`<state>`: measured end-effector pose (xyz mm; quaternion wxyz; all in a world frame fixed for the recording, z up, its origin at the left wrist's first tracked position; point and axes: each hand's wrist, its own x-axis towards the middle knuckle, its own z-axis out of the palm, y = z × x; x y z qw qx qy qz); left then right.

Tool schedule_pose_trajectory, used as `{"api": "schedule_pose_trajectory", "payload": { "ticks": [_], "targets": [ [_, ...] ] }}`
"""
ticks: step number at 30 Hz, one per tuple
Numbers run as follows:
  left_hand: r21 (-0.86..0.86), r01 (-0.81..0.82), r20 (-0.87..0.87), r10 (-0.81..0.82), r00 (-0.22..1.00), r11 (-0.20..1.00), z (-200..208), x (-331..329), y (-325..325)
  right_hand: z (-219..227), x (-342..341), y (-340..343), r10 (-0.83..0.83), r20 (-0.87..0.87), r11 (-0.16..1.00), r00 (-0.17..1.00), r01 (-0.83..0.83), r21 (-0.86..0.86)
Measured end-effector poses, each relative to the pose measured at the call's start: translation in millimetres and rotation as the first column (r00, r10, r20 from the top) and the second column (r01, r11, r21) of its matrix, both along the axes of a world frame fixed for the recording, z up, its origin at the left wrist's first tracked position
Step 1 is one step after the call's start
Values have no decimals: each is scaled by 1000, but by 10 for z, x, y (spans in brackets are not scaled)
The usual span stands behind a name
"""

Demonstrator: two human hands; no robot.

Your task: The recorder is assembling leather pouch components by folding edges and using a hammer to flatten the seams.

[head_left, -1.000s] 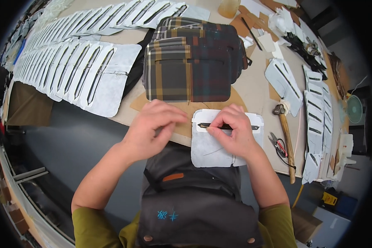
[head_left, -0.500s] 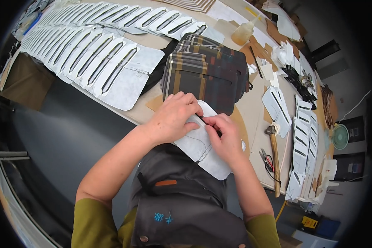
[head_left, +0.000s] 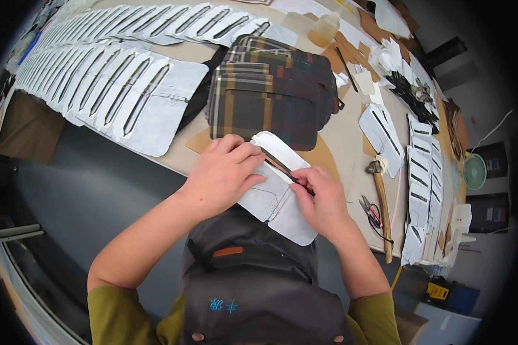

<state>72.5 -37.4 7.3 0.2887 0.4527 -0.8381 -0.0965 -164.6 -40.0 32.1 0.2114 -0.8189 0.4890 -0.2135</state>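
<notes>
A white panel (head_left: 293, 221) with rounded corners and a dark slot along it lies slanted at the table's near edge, in front of my body. My left hand (head_left: 224, 172) presses on its left part, with bent fingers at the slot's upper end and the thumb lower on the white face. At the slot's lower end my right hand (head_left: 323, 201) pinches the dark strip (head_left: 300, 183) between thumb and fingers. A brownish streak shows inside the slot between the hands. Just beyond the panel sits a stack of dark plaid fabric pieces (head_left: 265, 100).
Long overlapping rows of slotted white panels (head_left: 181, 80) cover the left. To the right lie a wooden-handled hammer (head_left: 383, 213), scissors (head_left: 373, 215), another slotted panel (head_left: 381, 135) and more slotted pieces (head_left: 418, 178). A glue bottle (head_left: 324, 30) stands at the back.
My hands have moved apart along the slot, the right one shifting slightly down and right. More of the slot shows between them. The whole view has shifted a little.
</notes>
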Motion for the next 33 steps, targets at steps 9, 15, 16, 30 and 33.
{"api": "schedule_pose_trajectory", "payload": {
  "ticks": [9,15,16,30,33],
  "targets": [
    [65,37,-89,-31,996,997,3,-411,37,-177,-53,84,-84,278,996,957,84,11],
    [57,25,-138,-17,990,998,-20,-406,39,-176,-61,92,-21,188,988,982,49,-146],
    [53,20,-114,-14,993,998,-21,-403,44,-157,-52,82,23,128,981,992,2,-194],
    [0,-97,12,97,995,995,67,-610,260,-129,-228,119,20,156,998,988,-10,-66],
    [-18,-88,34,88,995,996,5,-651,266,-75,-207,133,102,15,978,995,-97,-183]
  ]
}}
